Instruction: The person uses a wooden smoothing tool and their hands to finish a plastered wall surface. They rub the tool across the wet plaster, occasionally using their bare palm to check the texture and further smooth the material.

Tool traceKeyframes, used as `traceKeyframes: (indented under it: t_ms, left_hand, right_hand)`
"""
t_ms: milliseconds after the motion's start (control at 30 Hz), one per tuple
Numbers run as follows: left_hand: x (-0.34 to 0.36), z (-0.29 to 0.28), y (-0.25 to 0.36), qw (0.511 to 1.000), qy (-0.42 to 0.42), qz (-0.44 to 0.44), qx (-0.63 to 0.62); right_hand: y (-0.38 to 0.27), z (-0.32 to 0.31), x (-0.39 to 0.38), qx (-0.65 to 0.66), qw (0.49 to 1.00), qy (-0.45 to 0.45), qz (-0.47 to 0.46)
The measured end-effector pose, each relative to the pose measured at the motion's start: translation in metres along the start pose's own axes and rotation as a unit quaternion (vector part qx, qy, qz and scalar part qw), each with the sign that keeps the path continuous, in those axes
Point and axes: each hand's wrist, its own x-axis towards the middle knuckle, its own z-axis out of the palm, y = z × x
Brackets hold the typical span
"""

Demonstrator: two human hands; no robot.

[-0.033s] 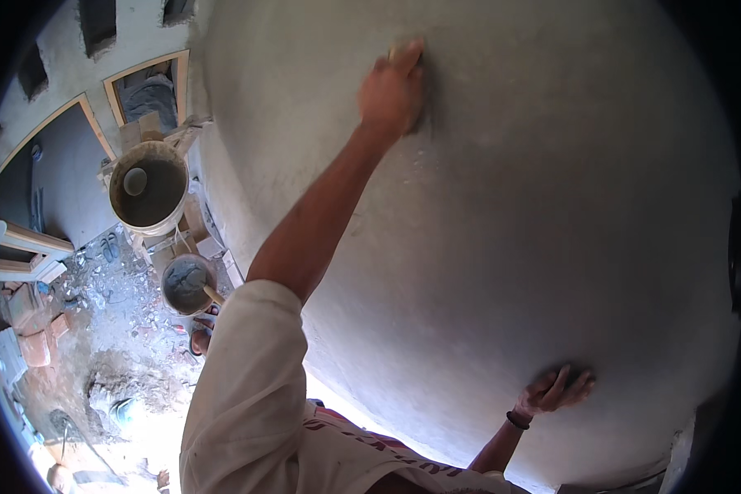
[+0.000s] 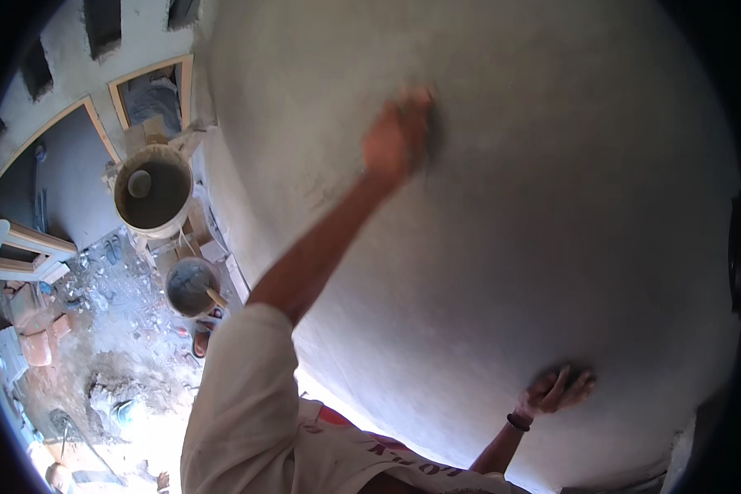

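My left hand (image 2: 395,136), blurred, is closed and pressed to the grey plastered wall (image 2: 510,230) high in the view. Whatever it grips is too smeared to name, with a dark edge along its right side. My right hand (image 2: 556,389), a dark band at the wrist, rests on the same plaster low on the right, its fingers apart and slightly curled, with nothing visible in them. Faint streaks and marks show in the plaster near my left hand.
At left stand a large bucket (image 2: 169,216) with a round white object inside and a smaller bucket (image 2: 191,280) with grey mix and a wooden handle. Beyond are wooden frames (image 2: 99,128), a footed limb (image 2: 202,337) below the bucket, and rubble and bricks (image 2: 37,346) on the floor.
My left hand has moved down along the wall and slightly right. My right hand stays where it was.
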Motion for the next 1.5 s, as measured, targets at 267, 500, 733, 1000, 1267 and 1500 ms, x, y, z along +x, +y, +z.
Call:
traceKeyframes:
  t_ms: [267,500,733,1000,1267,1500]
  left_hand:
    - [0.057,-0.037,0.037,0.993,0.066,0.05,0.084]
    - [0.015,-0.003,0.089,0.964,0.035,0.239,0.11]
    - [0.079,-0.025,0.069,0.997,0.019,0.059,0.035]
    - [0.111,-0.047,0.144,0.977,0.022,0.167,0.131]
    - [0.122,-0.039,0.152,0.957,0.028,0.257,0.13]
    - [0.131,-0.048,-0.014,0.987,0.049,0.078,0.128]
  right_hand:
    - [-0.008,-0.007,0.008,-0.008,1.0,0.009,-0.008]
    - [0.002,-0.005,0.005,-0.009,1.0,0.007,0.009]
    - [0.001,-0.008,0.008,-0.01,1.0,-0.004,0.006]
    - [0.0,-0.006,0.006,-0.001,1.0,0.007,0.027]
    - [0.003,-0.009,0.008,-0.022,1.0,0.007,0.019]
    - [-0.004,-0.009,0.01,-0.007,1.0,0.007,0.002]
